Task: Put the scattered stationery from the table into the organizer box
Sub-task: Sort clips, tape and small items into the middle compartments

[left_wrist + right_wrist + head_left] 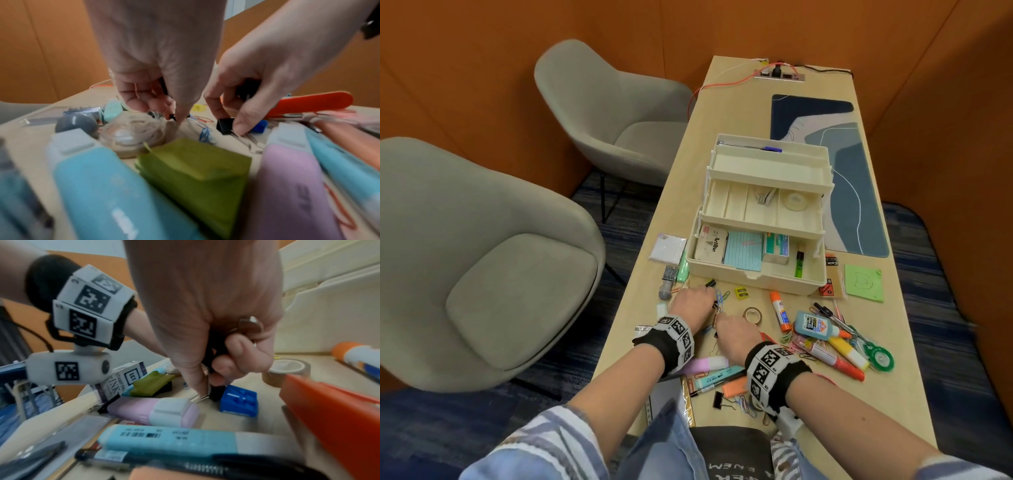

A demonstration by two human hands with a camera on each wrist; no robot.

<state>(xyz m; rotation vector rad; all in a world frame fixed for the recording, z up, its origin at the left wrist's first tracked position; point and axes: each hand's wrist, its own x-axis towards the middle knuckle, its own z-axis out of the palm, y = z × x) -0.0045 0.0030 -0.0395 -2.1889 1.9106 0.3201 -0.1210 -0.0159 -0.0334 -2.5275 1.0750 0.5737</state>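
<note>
The cream tiered organizer box (751,275) stands open mid-table, with cards, a stapler box and a green marker in its bottom tray. Both hands work at a heap of clips just in front of it. My left hand (705,291) pinches a small black binder clip (172,117) between thumb and fingertips (180,113). My right hand (719,318) pinches another black binder clip (225,126) against the table, beside a blue sharpener (239,400). More dark clips sit inside its curled fingers (236,344). Blue paper clips (720,296) lie between the hands.
A tape roll (752,314), glue stick (780,311), glue bottle (813,323) and markers lie to the right. Pink (709,364) and blue highlighters (719,375) lie near the front edge. Two grey chairs (482,267) stand left of the table.
</note>
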